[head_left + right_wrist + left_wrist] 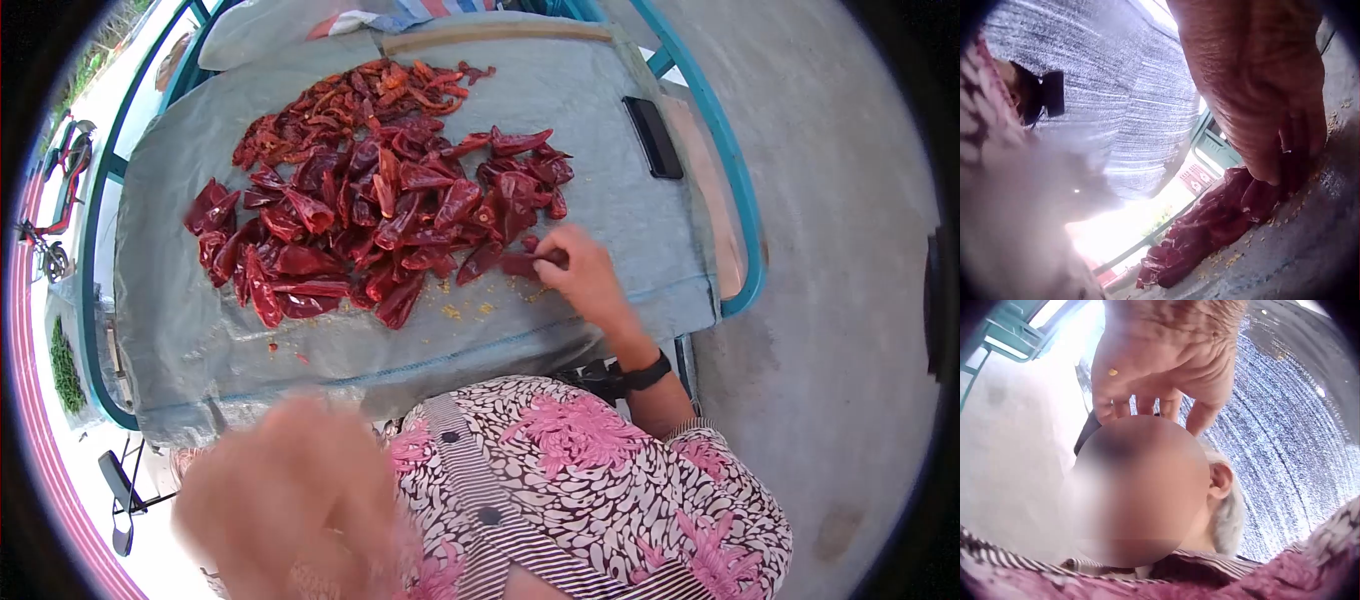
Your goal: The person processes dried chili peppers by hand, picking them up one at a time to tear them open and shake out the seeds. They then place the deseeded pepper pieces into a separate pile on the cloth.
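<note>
A heap of glossy dried red peppers covers the middle of a grey-green woven sheet. Behind it lies a batch of smaller, wrinkled orange-red peppers. At the heap's near right edge, my right hand pinches a dark red dried pepper between thumb and fingers, low over the sheet. My left hand is raised close to the head camera and blurred there. In the left wrist view, its spread fingers reach the front of the head; the fingertips are partly hidden.
A black phone lies on the sheet's right side. Teal metal rails border the surface left and right. Yellow seeds are scattered before the heap. A wooden strip lies along the back. A bicycle stands far left.
</note>
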Demonstrator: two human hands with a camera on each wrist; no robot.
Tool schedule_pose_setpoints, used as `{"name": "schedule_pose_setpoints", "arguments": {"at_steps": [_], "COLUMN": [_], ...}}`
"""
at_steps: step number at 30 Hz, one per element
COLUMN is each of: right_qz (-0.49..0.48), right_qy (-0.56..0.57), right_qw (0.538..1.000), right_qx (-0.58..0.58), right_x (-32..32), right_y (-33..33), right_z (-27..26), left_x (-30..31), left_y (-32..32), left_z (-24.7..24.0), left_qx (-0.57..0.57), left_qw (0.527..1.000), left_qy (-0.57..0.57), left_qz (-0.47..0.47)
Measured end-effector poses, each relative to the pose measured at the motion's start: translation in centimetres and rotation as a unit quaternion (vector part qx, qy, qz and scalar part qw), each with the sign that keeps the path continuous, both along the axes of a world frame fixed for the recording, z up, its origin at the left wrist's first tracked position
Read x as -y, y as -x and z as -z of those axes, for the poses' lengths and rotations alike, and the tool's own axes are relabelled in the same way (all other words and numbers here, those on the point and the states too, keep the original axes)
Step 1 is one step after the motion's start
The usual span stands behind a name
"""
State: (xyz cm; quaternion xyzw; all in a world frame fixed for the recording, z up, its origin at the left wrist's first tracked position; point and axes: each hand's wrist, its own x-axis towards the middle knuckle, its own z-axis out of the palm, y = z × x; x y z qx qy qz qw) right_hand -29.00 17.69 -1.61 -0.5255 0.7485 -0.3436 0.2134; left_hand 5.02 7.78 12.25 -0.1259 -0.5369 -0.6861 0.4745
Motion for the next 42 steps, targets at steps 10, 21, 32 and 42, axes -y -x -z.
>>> {"name": "schedule_pose_setpoints", "arguments": {"at_steps": [10,21,32,42], "right_qz": [0.004,0.001,0.040,0.019], "right_qy": [0.008,-0.053,0.178,0.006], "right_qw": [1.000,0.999,0.983,0.994], "right_qx": [0.029,0.003,0.009,-0.104], "right_x": [-0.9,-1.9,5.5,4.9], "right_y": [1.5,2.3,4.7,5.9], "right_z": [0.0,-2.3,-2.4,0.2], "left_x": [4.2,1.6,-0.3,-0.6], "left_y": [9.2,12.0,13.0,12.8], "left_z": [10.2,13.4,17.2,19.3], "left_qx": [0.513,0.553,0.564,0.480], "left_qw": [0.847,0.771,0.608,0.663], "left_qy": [-0.070,0.298,0.467,0.417], "left_qz": [0.122,-0.101,-0.306,-0.395]}}
